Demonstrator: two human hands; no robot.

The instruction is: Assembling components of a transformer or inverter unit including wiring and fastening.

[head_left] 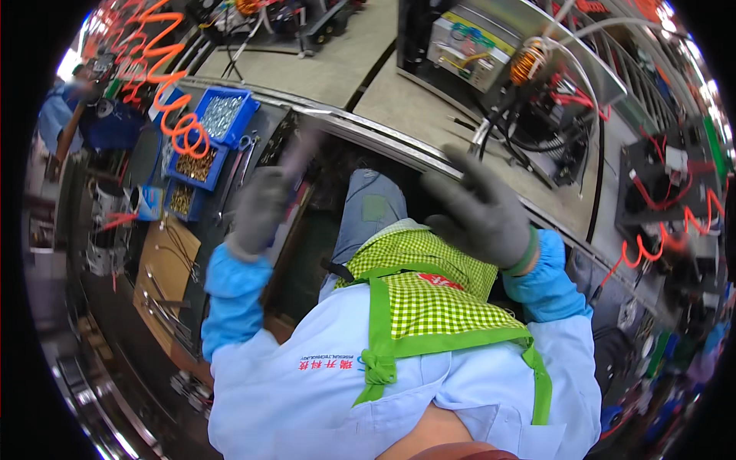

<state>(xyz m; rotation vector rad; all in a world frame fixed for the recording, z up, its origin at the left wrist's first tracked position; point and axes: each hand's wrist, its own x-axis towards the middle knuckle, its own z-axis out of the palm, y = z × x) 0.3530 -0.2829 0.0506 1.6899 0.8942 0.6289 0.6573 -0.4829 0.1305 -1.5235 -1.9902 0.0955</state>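
My left hand (259, 211), in a grey work glove, is blurred by motion beside the blue bins. Its fingers look closed round a long, purplish-grey thing (303, 147) that points up and right; the smear hides its kind. My right hand (487, 215), also gloved in grey, hovers at the bench's front edge with fingers apart and nothing in them. Beyond it stands an open metal chassis (452, 92) with a copper-wound coil (527, 63) and black cables (510, 134).
Blue bins of screws (222, 115) sit at the left, next to scissors and hand tools (239, 165). An orange coiled air hose (165, 84) hangs above them. Further units with red wires (663, 176) stand at the right. A metal rail (360, 126) edges the workbench.
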